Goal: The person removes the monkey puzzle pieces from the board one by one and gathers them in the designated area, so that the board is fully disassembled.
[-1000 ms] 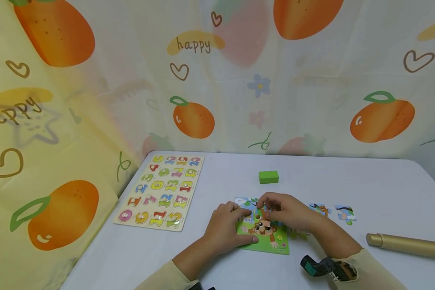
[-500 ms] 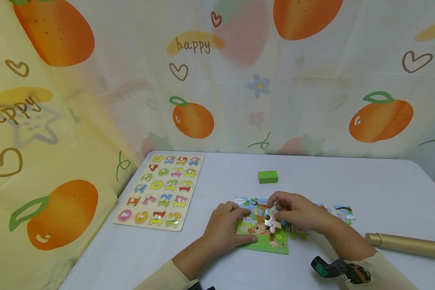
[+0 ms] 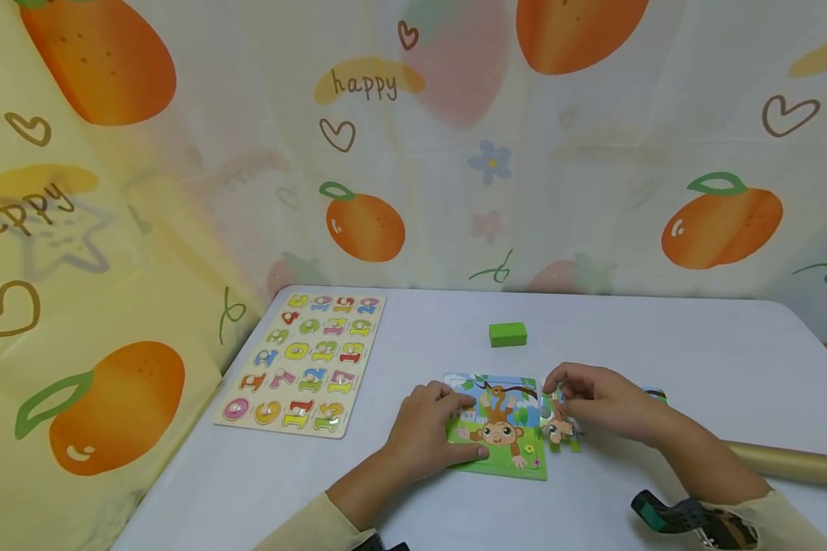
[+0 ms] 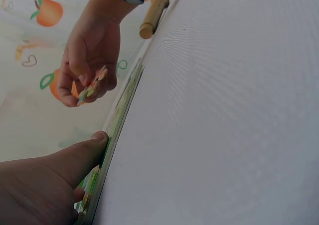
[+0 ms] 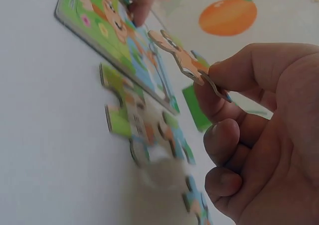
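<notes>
My left hand (image 3: 423, 428) rests on the left side of a monkey picture puzzle board (image 3: 499, 464), thumb and fingers spread on it. In the left wrist view, its thumb (image 4: 82, 150) lies along the board's edge. My right hand (image 3: 603, 402) pinches a jigsaw piece (image 5: 182, 60) between thumb and index finger, just right of the board. The held piece is raised above the table and tilted, printed with part of a monkey face. Under it, in the right wrist view, lie several loose jigsaw pieces (image 5: 119, 123), largely hidden by the right hand in the head view.
A number puzzle board (image 3: 303, 367) with colourful numerals lies at the table's left. Behind the monkey board sits a green block (image 3: 508, 334). A gold-coloured tube (image 3: 792, 463) lies at the right, partly behind the right forearm. A fruit-printed curtain (image 3: 441, 176) stands along the back.
My right hand has moved right with the jigsaw piece, from over the monkey board to beside it, uncovering the board's right part. The left hand has stayed in place.
</notes>
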Demonstrator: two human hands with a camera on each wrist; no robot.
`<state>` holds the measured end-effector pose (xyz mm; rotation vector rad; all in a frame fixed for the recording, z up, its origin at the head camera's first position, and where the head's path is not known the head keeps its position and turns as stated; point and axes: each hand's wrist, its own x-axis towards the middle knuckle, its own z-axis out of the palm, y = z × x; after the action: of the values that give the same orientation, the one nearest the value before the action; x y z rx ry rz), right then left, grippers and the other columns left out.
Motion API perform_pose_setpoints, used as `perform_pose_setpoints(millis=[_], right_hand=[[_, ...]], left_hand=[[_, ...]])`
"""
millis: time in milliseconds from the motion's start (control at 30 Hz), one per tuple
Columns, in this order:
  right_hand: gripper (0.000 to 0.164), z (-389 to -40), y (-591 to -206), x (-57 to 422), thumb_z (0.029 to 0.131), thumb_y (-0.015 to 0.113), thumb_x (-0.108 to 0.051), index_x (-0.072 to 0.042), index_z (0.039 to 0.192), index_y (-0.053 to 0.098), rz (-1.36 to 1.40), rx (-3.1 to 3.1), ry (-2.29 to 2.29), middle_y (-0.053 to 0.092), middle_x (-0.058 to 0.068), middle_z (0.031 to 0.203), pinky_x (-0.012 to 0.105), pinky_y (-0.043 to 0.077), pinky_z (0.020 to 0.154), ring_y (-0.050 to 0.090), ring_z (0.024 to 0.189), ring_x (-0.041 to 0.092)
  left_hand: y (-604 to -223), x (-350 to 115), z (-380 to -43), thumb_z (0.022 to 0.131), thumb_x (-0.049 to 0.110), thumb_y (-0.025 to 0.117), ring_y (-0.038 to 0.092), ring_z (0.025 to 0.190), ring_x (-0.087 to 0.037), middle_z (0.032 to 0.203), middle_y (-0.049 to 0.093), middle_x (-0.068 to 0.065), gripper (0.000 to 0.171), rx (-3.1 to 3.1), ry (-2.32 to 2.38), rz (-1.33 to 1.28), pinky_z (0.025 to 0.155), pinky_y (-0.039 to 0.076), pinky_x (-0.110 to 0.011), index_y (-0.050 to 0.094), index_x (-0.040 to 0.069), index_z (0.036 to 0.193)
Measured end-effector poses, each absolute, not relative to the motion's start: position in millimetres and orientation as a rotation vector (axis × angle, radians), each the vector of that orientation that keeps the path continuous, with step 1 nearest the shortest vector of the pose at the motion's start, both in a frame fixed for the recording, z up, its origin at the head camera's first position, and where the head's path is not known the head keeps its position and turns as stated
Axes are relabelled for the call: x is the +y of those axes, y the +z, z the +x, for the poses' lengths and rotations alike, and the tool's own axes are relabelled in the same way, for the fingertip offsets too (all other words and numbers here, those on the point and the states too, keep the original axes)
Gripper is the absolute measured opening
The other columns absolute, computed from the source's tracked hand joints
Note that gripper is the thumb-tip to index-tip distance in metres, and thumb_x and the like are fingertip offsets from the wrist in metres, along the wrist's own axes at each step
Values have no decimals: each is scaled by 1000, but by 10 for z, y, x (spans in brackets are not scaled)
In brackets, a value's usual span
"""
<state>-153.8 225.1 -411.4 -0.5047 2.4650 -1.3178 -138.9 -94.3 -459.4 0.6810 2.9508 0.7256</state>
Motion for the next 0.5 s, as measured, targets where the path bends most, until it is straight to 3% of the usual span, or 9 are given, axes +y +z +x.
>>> perform_pose_setpoints(millis=[367,500], right_hand=[[18,-1466,-4130,2653,99,73,-12,-14,116,71,-477,2523,-1202,64,3,107,26,49,81,55,98,17],[18,-1450,-4135,2753,97,75,-13,-14,115,71,-464,2516,-1177,62,4,102,27,48,77,55,94,16]], left_hand=[[-4587,-944,-1386,77,67,89,47,104,-14,117,56,5,74,2949,711,687,93,43,-38,72,29,138],[-4580,-945,-1384,77,66,89,47,103,-14,117,56,5,74,2957,710,688,92,43,-37,72,28,138]])
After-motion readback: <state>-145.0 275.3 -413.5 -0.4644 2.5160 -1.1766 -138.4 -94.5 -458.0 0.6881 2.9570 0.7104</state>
